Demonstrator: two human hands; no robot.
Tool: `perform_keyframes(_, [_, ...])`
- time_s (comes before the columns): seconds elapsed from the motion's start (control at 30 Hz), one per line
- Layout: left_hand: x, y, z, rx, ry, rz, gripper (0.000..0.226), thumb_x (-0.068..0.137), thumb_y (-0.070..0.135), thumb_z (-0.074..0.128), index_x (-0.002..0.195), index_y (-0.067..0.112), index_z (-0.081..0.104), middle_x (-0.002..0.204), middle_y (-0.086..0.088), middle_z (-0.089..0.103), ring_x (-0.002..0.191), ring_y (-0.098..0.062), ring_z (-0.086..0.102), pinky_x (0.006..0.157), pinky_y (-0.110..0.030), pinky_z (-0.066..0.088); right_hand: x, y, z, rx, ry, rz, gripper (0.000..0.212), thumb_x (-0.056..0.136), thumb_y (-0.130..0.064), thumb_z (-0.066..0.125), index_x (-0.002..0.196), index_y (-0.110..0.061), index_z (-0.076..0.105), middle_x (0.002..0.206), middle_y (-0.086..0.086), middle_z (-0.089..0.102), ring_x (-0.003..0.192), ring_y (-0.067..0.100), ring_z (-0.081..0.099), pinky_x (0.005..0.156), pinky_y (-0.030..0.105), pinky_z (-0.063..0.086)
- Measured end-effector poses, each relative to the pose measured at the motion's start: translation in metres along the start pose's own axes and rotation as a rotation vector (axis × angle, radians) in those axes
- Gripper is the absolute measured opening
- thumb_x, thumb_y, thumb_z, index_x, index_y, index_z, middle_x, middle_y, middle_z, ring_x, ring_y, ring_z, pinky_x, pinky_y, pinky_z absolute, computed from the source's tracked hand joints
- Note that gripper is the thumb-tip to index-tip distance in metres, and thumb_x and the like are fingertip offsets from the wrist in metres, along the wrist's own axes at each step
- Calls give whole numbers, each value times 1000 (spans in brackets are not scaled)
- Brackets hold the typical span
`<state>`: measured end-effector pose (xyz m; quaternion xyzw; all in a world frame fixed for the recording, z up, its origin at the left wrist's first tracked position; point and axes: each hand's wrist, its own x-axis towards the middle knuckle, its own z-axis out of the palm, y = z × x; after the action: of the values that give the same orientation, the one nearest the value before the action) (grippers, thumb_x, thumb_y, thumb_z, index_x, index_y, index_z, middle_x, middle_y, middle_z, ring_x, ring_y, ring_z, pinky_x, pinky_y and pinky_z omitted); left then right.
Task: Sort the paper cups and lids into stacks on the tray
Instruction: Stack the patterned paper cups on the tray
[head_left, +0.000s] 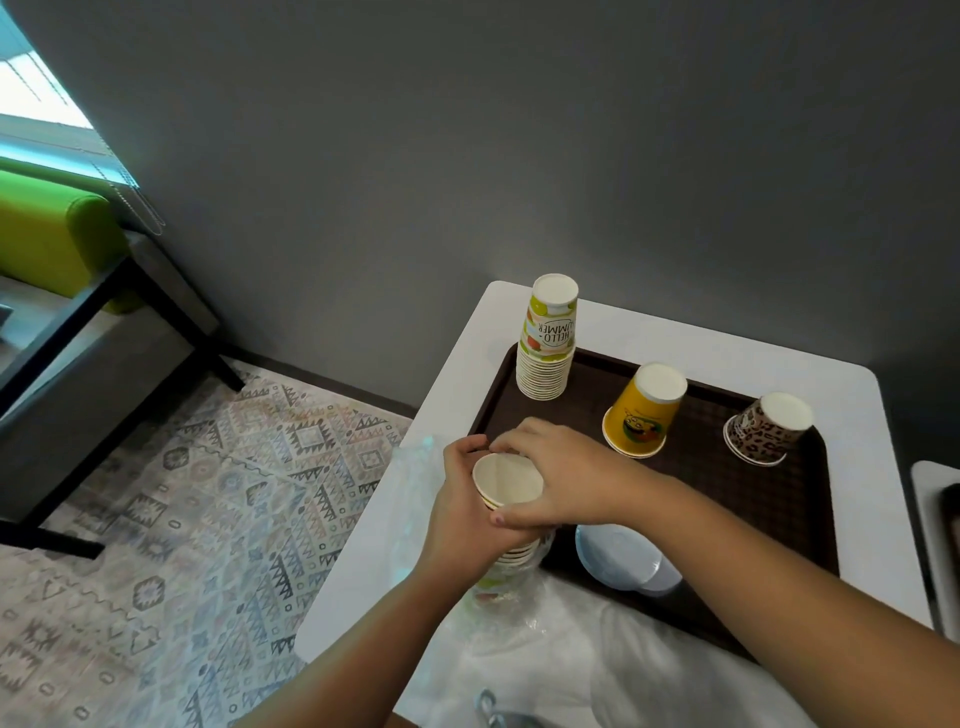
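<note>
1. Main thing here is a nested stack of paper cups (511, 519), mouths up, held over the near-left corner of the brown tray (779, 499). The lower part of the stack sits inside a crinkly clear plastic sleeve (511, 608).
2. Left hand (467, 499) is wrapped around the side of that stack, fingers curled on it. Right hand (556, 473) comes over from the other side, thumb and fingers pinching the rim of the top cup.
3. Just right of the held stack, on the tray's near side, there's a small pile of pale lids (623, 556), partly tucked under the right forearm.
4. Further back on the tray, all upside down: a tall "Hello Summer" stack (548, 343) in the far-left corner, a yellow cup stack (644, 415) in the middle, and leopard-print cups (766, 431) to the right, each well apart.
5. The tray sits on a white table (457, 364) against a grey wall (519, 130).
6. Off to the left: patterned rug (197, 499), a dark table frame (104, 332) and a green seat (52, 234).
</note>
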<state>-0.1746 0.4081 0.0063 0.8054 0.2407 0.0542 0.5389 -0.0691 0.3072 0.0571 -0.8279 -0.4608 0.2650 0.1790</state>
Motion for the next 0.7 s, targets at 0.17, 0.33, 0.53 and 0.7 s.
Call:
perform_keyframes(0.17, [1,-2,5,5,-43,-40,76,46,43,79,114,28,50,100,15,63,93,1,60,71,-10,45,-1,3,-5,35,23,11,64,75,-46,73,130,-27,48,117,-3,46,108,10,50,86,19,36])
perform_keyframes(0.33, [0,-7,0,-63,7,-75,59,60,27,89,107,24,54,93,8,68,81,2,65,67,-11,49,-3,16,-36,172,15,-23,60,78,-35,72,132,-43,45,122,-2,44,114,11,46,97,27,41])
perform_keyframes(0.53, [-1,-7,1,-62,28,-65,64,53,33,91,105,27,53,94,10,66,85,-2,65,73,-18,54,-4,37,-58,75,-99,-23,62,69,-25,81,121,-29,47,117,-9,51,106,9,53,88,31,51])
perform_keyframes(0.7, [1,-10,0,-49,29,-59,65,57,33,90,110,25,53,102,13,62,96,-3,59,77,-13,48,6,41,-45,-134,-168,24,67,65,-23,84,120,-24,45,113,-7,51,102,11,51,88,28,48])
